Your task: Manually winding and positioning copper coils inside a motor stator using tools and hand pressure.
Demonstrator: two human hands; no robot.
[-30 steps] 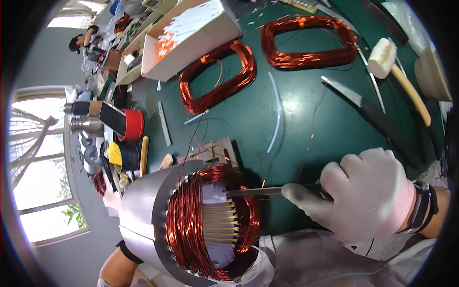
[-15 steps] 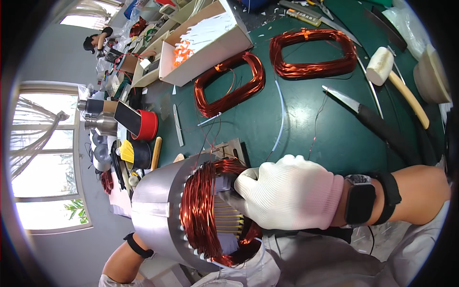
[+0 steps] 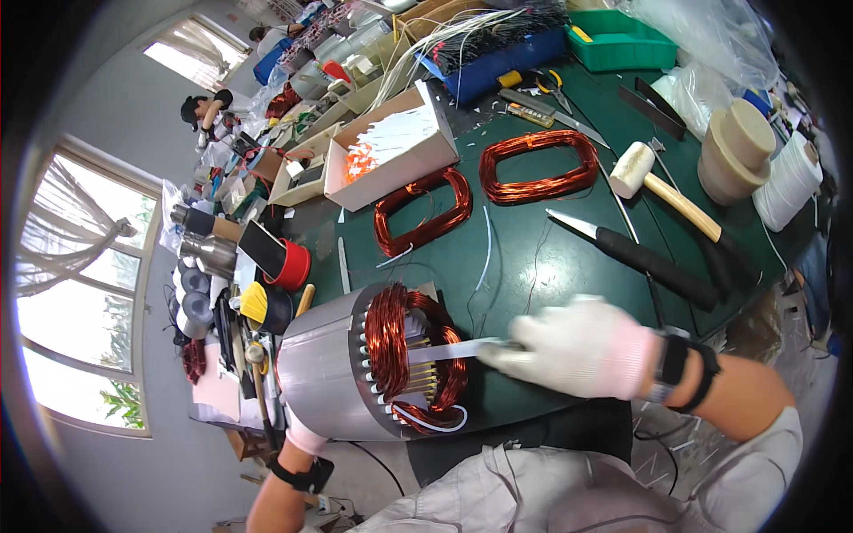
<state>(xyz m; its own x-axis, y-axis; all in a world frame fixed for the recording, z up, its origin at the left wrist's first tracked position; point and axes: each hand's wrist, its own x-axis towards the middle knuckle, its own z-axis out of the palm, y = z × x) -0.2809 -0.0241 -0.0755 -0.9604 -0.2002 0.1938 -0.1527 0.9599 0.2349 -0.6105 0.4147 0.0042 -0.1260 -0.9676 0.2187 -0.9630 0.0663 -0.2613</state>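
Note:
A grey metal motor stator (image 3: pixel 324 369) lies on its side at the near edge of the green table (image 3: pixel 533 258), its bore ringed with copper windings (image 3: pixel 391 333). My right hand (image 3: pixel 577 346), in a white glove, pinches a thin white insulation strip (image 3: pixel 444 351) that reaches into the stator's slots. My left hand (image 3: pixel 302 437), also gloved, is under the stator's near side and mostly hidden by it; a black band circles that wrist.
Two loose copper coils (image 3: pixel 422 209) (image 3: pixel 540 164) lie further back, with a white mallet (image 3: pixel 662 182), a black-handled knife (image 3: pixel 640 258), an open cardboard box (image 3: pixel 386 151), tape rolls (image 3: pixel 284 265), white tape spools (image 3: pixel 786 182) and a green bin (image 3: pixel 622 40). Another person (image 3: pixel 203 111) works far left.
My right hand has pulled back to the right from the stator's face, drawing the white strip with it. The view has shifted, showing more of the table's far side.

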